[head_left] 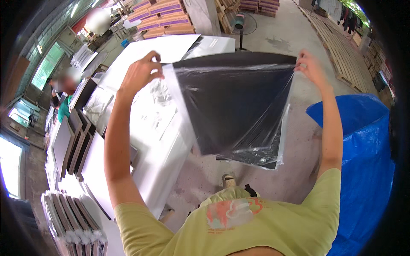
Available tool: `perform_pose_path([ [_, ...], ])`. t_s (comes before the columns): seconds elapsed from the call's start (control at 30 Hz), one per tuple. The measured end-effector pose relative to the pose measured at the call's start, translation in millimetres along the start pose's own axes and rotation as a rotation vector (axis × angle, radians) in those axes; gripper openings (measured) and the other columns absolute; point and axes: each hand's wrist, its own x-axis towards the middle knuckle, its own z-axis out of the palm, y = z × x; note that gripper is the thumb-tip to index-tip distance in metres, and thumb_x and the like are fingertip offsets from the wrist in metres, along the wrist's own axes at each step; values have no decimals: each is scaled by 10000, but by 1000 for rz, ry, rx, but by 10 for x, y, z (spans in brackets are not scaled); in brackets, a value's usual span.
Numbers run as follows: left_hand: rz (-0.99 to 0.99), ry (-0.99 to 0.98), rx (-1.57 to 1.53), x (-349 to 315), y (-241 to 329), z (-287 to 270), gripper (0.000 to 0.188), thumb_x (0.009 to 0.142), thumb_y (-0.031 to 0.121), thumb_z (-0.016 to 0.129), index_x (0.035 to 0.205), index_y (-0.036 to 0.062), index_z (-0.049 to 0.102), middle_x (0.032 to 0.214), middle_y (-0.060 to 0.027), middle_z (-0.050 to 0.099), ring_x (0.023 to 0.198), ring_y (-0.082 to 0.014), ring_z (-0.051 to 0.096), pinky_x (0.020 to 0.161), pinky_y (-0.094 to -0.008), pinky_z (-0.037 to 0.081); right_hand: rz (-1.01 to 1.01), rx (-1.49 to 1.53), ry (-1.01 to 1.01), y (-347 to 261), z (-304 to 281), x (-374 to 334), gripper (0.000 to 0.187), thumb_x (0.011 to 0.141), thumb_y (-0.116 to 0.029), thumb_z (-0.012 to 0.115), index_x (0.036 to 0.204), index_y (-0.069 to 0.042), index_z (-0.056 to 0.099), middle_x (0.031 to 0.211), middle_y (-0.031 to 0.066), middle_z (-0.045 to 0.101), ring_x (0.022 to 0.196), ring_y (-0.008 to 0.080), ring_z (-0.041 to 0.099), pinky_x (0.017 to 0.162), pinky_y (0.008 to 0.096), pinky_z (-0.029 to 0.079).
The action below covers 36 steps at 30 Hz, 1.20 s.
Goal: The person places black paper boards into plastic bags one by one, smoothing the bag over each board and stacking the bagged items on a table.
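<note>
In front of me hangs a dark, flat panel (232, 106) with clear plastic film (267, 141) over most of it. The film is creased and shiny, and its pale edge shows along the panel's left side. My left hand (141, 72) is closed at the upper left corner, fingers pinched on the film's edge. At the upper right corner my right hand (311, 68) pinches the film and panel edge between thumb and fingers. Both arms are stretched forward and raised. Whether each hand grips the panel as well as the film is hard to tell.
A white-topped table (166, 141) stands to my left, with crumpled clear plastic (156, 100) on it. Stacked panels (74, 145) lean farther left. A blue tarp (363, 162) covers something at right. Beyond are a fan (240, 22), wooden pallets (337, 51) and a person (64, 106).
</note>
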Motion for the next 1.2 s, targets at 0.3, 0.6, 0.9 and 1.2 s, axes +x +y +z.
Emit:
perform_pose_path([
  [0.3,202,180,-148,598,401,277,143,606,182,715,670,88,628,1024,-25,523,765,-209,570,665,-331,463,181,-159,134,99,-794,-732,165,631,-107,689,712,-36,564,936,82,495,814,276,532,659,361,418],
  [0.6,13,-226,-207,-764,872,2551,93,663,229,671,692,151,630,956,-12,541,766,-221,584,642,-360,474,791,279,-177,-373,1113,-3188,95,632,-114,650,721,-80,645,843,93,544,764,260,551,640,357,441],
  [0.9,-370,-289,-236,-1591,1414,3282,130,718,230,575,743,105,601,843,-53,547,738,-258,594,644,-385,484,823,133,-366,-1060,2189,-4093,95,671,-54,574,730,-43,648,900,138,546,797,304,556,695,377,454],
  [1.2,-803,180,-182,-2143,-55,2257,237,716,163,630,948,111,626,1039,-39,567,812,-265,590,704,-367,474,986,228,-166,-822,2505,-3981,148,630,46,534,696,-43,632,879,136,509,806,266,534,679,336,444],
])
